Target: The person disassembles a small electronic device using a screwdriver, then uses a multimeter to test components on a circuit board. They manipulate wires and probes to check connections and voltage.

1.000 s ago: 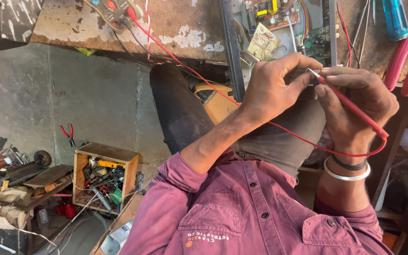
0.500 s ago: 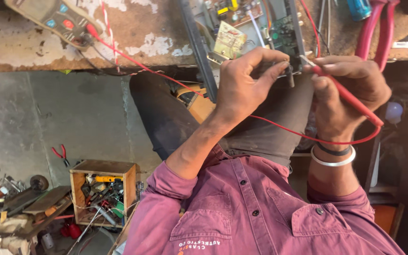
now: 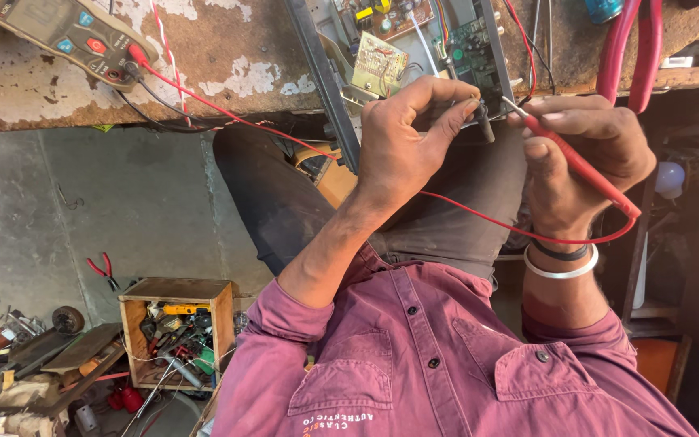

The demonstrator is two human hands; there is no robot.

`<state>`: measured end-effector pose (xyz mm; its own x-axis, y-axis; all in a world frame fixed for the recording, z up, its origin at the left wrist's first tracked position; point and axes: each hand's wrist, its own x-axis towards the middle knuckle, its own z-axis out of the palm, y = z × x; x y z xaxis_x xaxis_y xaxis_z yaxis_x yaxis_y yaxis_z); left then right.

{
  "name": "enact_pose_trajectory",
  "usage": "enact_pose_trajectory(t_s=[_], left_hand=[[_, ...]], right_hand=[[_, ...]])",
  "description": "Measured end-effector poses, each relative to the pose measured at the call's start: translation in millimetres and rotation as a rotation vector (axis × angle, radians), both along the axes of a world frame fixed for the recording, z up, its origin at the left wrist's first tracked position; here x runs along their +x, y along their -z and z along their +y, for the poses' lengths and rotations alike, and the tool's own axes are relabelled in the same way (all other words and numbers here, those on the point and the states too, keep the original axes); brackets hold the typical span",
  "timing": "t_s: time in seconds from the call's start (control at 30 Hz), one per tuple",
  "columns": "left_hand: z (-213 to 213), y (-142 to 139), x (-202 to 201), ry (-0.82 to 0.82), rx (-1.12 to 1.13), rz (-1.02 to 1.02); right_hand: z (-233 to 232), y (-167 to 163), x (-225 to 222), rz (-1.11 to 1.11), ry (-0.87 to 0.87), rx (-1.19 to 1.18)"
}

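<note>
Right hand [image 3: 580,158] grips red probe [image 3: 576,166] — left hand [image 3: 406,137] pinches black probe [image 3: 483,121].

The top edge cuts off the multimeter [image 3: 58,32], the open metal chassis [image 3: 398,48] with its circuit boards, and the red-handled pliers [image 3: 629,48]. The left hand [image 3: 402,146] covers whatever it pinches; only a dark stub shows between its fingertips [image 3: 467,109], too small to identify. The red probe [image 3: 576,166] has its metal tip half hidden where it meets the left hand, and its contact point cannot be told. The right hand [image 3: 584,166] hides the probe's middle. Tools in the wooden box [image 3: 175,332] are too small and jumbled to tell apart.
</note>
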<state>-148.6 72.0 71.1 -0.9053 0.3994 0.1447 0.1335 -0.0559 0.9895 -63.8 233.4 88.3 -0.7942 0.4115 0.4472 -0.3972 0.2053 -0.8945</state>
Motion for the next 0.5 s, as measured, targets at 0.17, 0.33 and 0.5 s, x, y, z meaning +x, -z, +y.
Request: enact_pose_trajectory(t_s=[0.17, 0.33, 0.5], left_hand=[[0.6, 2.2, -0.2, 0.003, 0.002, -0.006], [0.4, 3.7, -0.1, 0.008, 0.011, 0.000], [-0.4, 4.3, -0.8, 0.008, 0.004, 0.020]], right_hand=[[-3.3, -8.0, -1.0, -0.149, -0.029, 0.218], [-7.1, -20.9, -6.1, -0.192, -0.095, 0.392], [-9.9, -27.0, -9.5, -0.210, -0.088, 0.400]])
